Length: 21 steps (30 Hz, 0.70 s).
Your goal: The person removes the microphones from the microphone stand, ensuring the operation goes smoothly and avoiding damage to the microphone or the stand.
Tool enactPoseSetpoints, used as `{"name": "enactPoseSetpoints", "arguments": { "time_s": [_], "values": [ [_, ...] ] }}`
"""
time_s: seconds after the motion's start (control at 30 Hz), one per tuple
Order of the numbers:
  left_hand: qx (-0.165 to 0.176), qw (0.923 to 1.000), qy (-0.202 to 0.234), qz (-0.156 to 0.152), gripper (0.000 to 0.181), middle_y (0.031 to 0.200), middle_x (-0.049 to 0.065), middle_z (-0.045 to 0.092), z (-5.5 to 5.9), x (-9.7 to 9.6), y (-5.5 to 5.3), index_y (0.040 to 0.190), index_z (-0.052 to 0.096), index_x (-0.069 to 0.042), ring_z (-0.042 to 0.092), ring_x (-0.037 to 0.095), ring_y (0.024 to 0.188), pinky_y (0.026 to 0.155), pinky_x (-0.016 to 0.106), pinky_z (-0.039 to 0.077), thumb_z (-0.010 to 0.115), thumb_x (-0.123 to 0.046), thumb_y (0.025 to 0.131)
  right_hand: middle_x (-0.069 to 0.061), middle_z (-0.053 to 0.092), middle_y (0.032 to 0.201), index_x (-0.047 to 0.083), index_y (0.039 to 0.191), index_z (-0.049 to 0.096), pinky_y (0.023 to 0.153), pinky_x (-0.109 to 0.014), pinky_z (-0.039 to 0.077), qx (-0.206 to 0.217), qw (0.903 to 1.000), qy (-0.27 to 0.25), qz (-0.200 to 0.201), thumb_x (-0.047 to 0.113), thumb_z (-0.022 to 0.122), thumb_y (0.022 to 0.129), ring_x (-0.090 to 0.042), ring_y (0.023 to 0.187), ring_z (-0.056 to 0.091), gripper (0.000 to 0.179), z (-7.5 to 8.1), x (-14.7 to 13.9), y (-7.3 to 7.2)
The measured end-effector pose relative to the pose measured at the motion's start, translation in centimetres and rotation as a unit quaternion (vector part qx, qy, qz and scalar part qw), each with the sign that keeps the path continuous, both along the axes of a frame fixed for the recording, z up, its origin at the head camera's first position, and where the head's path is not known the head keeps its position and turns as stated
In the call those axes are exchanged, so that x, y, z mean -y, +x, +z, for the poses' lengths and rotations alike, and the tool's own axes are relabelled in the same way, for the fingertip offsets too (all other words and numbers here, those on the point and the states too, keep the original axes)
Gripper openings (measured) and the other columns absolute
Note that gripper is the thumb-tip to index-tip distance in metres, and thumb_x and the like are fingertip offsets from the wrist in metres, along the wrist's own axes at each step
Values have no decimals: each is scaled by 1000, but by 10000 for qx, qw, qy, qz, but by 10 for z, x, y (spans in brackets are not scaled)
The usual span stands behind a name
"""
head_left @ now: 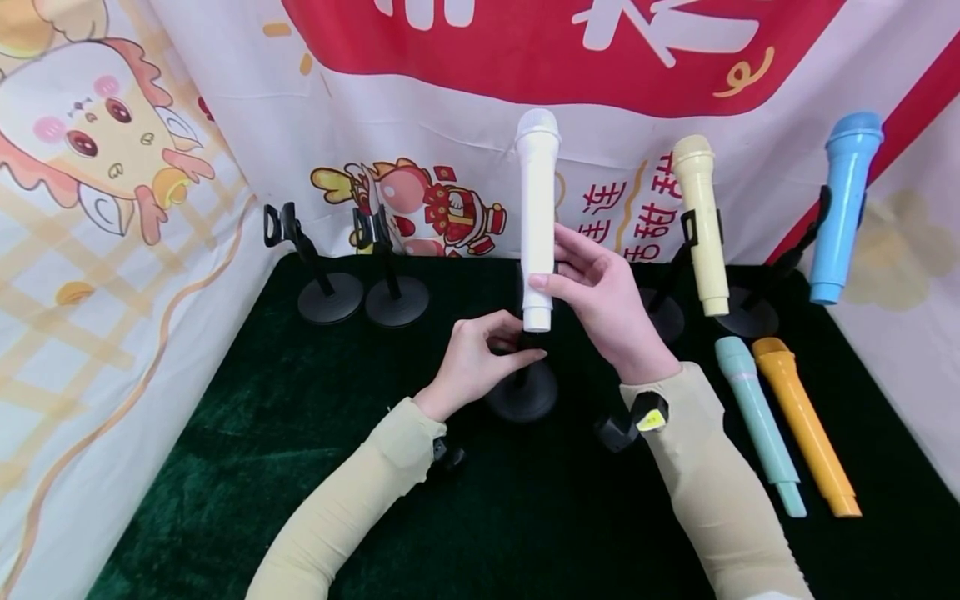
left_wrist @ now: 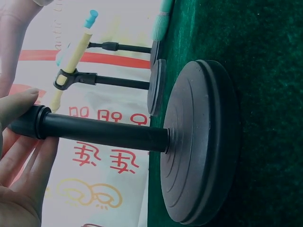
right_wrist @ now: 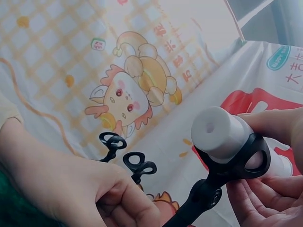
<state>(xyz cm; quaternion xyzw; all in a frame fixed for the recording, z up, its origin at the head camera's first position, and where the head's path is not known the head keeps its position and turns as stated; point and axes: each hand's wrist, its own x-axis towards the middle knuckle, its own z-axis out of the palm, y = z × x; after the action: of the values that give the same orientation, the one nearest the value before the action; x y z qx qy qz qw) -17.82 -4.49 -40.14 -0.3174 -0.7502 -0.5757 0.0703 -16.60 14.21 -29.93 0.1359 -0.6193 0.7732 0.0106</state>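
A black stand with a round ridged base (head_left: 522,400) and a slim pole (left_wrist: 104,132) rises from the dark green velvet cloth (head_left: 255,475), and it is the landmark here. The smooth white cylindrical microphone (head_left: 537,208) is at the top of this stand, its lower part within the black looped clip (right_wrist: 227,169); whether it is fully seated, I cannot tell. In the head view its long axis runs nearly upright, rounded head up and narrow tail down, roughly in line with the pole.

The right hand (head_left: 606,304) is nearer the microphone, pinching its lower part from the stand's right, thumb in front and fingers behind. The left hand (head_left: 477,362) grips the upper pole from the stand's left, lower than the right hand; the two hands are near each other but apart.

Well to the stand's right, a pale yellow microphone (head_left: 702,229) and a sky-blue one (head_left: 846,208) sit in stands, with a mint-green microphone (head_left: 761,425) and an orange one (head_left: 806,425) lying nearer the person; two more black stands (head_left: 397,302) are to its left
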Motion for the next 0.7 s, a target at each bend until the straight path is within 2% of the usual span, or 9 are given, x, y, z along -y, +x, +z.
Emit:
{"name": "enactPoseSetpoints", "arguments": {
  "time_s": [0.33,0.57,0.7],
  "values": [
    [11,10000,11,29,19,97,-7,73,-1,1,0,100,72,-15,71,9,82,74,29,61,85,-20,87,-18,61,130,3,147,52,96,-33,54,10,10000,-51,-58,-3,73,90,-27,108,66,61,5,1,-7],
    [115,9999,18,8,19,99,-8,73,0,2,1,101,72,-16,71,9,83,75,30,61,84,-20,87,-17,58,131,5,147,52,91,-32,56,76,9983,-535,-212,-5,72,91,-26,108,64,61,12,3,-21],
    [189,9998,4,-2,18,97,-8,73,0,2,1,99,72,-17,71,9,82,75,30,61,84,-19,87,-17,58,131,7,146,54,90,-33,57,11,9977,-609,-297,-4,73,90,-27,112,61,60,17,4,-29]
  ]
}}
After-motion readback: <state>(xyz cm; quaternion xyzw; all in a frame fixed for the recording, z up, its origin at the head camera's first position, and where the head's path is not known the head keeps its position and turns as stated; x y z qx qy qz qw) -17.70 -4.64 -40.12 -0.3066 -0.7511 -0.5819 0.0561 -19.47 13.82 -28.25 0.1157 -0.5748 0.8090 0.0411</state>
